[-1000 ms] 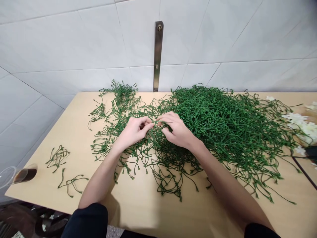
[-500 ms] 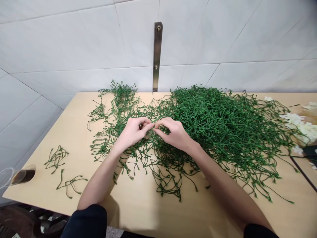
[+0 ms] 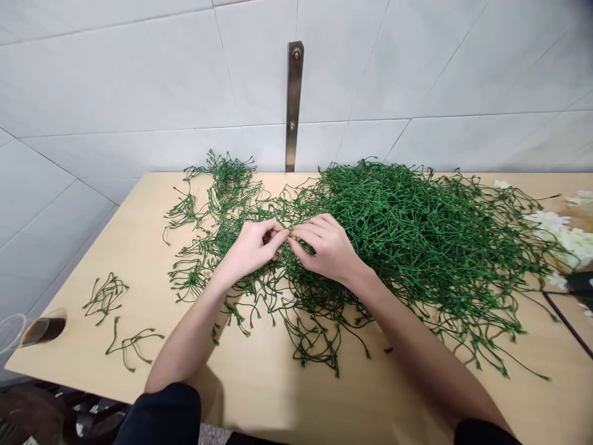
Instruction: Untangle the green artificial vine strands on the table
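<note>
My left hand (image 3: 254,247) and my right hand (image 3: 324,250) meet fingertip to fingertip over the middle of the table. Both are closed in a pinch on a thin green plastic stem, mostly hidden by the fingers. Beneath and behind them lie more such stems, thin and curly with small branched tips. A big tangled heap of green stems (image 3: 407,222) spreads right of my right hand. Left of my left hand lies a looser spread of stems (image 3: 227,179).
Two small groups of stems (image 3: 105,298) lie at the table's left. Beside them a clear cup with dark liquid (image 3: 46,329) is at the left edge. White artificial flowers (image 3: 556,232) and a black cable (image 3: 567,322) lie at the right. A metal bracket (image 3: 293,105) is fixed to the tiled wall.
The fingers of my right hand have shifted slightly, with the back of the hand turned more into view. My left hand stays almost in place, and the fingertips still meet.
</note>
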`<action>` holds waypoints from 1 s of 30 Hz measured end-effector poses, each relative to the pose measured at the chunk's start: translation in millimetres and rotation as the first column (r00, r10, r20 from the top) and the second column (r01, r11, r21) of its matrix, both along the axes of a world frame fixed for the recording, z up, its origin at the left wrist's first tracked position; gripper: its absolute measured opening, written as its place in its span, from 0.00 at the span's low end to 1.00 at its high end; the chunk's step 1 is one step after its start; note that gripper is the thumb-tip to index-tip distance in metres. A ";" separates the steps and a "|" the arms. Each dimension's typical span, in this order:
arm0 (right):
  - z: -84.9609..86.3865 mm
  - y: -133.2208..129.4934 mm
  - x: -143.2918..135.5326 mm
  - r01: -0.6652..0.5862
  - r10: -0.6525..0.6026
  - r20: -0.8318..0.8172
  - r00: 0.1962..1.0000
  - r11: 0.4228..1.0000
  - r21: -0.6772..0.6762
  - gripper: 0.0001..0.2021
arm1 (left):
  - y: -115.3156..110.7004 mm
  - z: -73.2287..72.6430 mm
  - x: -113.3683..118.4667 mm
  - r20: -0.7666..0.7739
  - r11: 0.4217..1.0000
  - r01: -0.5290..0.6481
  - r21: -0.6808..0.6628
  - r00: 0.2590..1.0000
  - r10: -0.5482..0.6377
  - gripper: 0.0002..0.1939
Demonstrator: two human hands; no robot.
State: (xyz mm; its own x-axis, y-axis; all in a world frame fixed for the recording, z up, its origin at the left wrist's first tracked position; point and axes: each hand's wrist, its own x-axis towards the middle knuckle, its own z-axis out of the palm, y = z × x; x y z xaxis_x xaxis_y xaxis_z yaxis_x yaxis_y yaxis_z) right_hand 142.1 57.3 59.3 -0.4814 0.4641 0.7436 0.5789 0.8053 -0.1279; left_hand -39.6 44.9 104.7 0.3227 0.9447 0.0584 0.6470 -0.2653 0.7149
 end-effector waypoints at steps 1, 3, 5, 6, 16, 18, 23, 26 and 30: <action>0.3 0.3 0.3 -0.002 0.002 -0.001 1.000 1.000 -0.003 0.07 | 0.1 1.0 -0.8 -0.010 1.000 0.007 -0.012 1.000 -0.008 0.14; 0.9 0.8 0.7 -0.003 0.003 0.001 1.000 1.000 -0.028 0.07 | 0.2 3.0 -3.0 -0.042 0.999 0.037 -0.034 0.998 -0.038 0.15; 1.2 0.5 0.4 0.009 -0.009 0.000 1.000 0.999 -0.047 0.07 | 0.2 3.8 -4.9 -0.071 0.996 0.076 -0.042 0.994 -0.079 0.14; 1.1 0.2 -0.1 0.017 -0.017 0.003 1.000 0.999 -0.044 0.07 | 0.2 3.6 -5.4 -0.077 0.994 0.096 -0.043 0.992 -0.099 0.14; -2.8 -2.8 -6.4 0.015 -0.015 -0.091 0.996 1.000 0.006 0.05 | -2.8 2.9 0.1 -0.081 0.985 0.143 -0.098 0.985 -0.152 0.15; -3.5 -3.1 -7.5 -0.024 0.021 -0.130 0.991 0.999 -0.022 0.06 | -4.5 4.4 0.6 -0.091 0.979 0.153 -0.135 0.982 -0.166 0.16; -5.0 -4.7 -9.2 -0.085 0.080 -0.095 0.992 0.995 -0.060 0.09 | -4.9 3.3 -0.3 -0.137 0.968 0.200 -0.151 0.966 -0.221 0.19; -4.2 -4.6 -7.8 -0.152 0.144 -0.091 0.985 0.985 -0.084 0.10 | -1.8 0.0 -2.2 -0.138 0.962 0.247 -0.120 0.955 -0.262 0.18; -1.8 -3.2 -5.3 -0.213 0.205 -0.082 0.975 0.971 -0.106 0.11 | 2.0 -3.7 -3.9 -0.094 0.956 0.279 -0.086 0.953 -0.287 0.18</action>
State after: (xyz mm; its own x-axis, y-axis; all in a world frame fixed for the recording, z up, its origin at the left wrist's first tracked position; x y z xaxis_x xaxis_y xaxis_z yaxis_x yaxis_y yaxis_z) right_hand 136.8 54.1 57.5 -0.5252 0.4418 0.7273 0.3853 0.8855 -0.2597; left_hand -43.6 46.8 101.0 0.5782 0.8141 -0.0533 0.6246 -0.3997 0.6709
